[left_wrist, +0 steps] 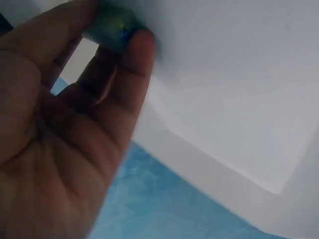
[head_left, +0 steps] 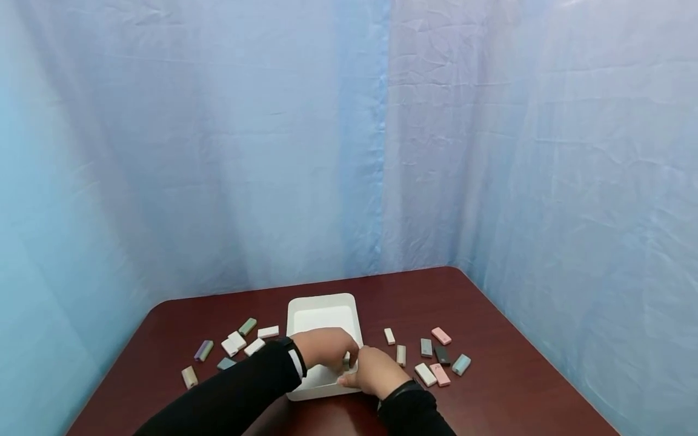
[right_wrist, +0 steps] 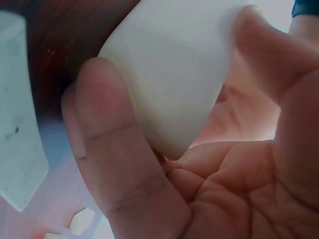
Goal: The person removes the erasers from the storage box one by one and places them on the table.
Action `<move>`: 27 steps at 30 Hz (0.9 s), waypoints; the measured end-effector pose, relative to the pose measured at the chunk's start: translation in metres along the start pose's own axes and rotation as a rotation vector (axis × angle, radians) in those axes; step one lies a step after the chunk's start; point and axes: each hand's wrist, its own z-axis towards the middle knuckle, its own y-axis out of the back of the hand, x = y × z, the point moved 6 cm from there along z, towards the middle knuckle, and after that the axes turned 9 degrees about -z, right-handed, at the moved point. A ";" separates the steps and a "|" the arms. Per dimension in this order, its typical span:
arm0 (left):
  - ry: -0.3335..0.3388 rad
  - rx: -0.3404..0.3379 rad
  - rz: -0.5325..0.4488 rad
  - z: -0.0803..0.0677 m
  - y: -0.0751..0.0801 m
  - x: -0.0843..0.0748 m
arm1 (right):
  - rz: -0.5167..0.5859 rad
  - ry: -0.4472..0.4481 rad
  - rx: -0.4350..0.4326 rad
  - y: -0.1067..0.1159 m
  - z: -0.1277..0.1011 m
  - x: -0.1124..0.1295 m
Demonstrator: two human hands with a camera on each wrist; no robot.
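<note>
One white bin [head_left: 322, 310], seven blocks left [head_left: 237, 340], seven right [head_left: 439, 354].

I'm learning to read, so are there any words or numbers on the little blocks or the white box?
None can be read.
The pink block by the white box bears a faint mark, too small to read.
The block that the left hand pinches has a blue speck, blurred.

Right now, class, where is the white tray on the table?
In the head view the white tray sits mid-table near the front edge, between two scatters of small blocks, with both hands at its near end.
</note>
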 end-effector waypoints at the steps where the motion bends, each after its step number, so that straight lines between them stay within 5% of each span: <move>1: -0.004 0.010 -0.002 -0.002 -0.001 -0.003 | 0.009 0.002 0.008 0.001 0.000 0.000; 11: -0.003 0.072 -0.074 0.007 -0.002 -0.012 | 0.022 -0.011 0.019 0.003 -0.002 -0.014; 15: -0.030 -0.056 -0.121 0.007 0.022 0.003 | 0.006 -0.046 0.033 -0.002 -0.001 -0.018; 18: 0.034 -0.242 -0.180 -0.004 0.056 0.034 | 0.001 -0.068 0.024 -0.003 0.001 -0.019; 21: 0.195 -0.389 -0.229 -0.026 0.081 0.081 | -0.003 -0.074 0.010 -0.003 0.001 -0.018; 27: 0.446 -0.449 -0.195 -0.079 0.072 0.171 | -0.036 -0.055 -0.004 -0.001 0.001 -0.015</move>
